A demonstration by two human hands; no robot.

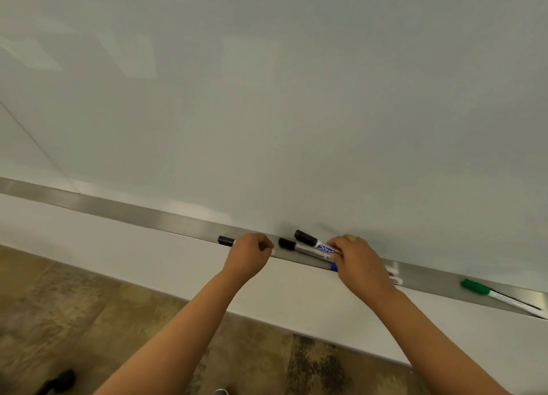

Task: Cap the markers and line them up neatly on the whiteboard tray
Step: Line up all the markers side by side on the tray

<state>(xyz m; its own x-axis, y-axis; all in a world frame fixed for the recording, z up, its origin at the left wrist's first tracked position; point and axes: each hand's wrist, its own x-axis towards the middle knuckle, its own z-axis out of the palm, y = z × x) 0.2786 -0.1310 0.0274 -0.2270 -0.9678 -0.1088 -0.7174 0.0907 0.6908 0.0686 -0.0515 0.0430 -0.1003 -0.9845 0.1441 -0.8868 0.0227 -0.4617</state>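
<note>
A long metal whiteboard tray (124, 209) runs from the left edge down to the right. My left hand (250, 253) is closed around a black-capped marker (226, 241) that lies on the tray, only its cap end showing. My right hand (357, 259) grips the barrels of two black-capped markers: one (305, 238) against the board, the other (287, 243) in front of it. A blue piece (334, 266) shows under my right fingers. Farther right a green-capped marker (476, 287) lies on the tray by itself.
The whiteboard (267, 98) fills the upper view above the tray. Below the tray is a white wall band (118, 255), then brown patterned floor (74, 320). A dark object (59, 381) sits on the floor at the bottom left.
</note>
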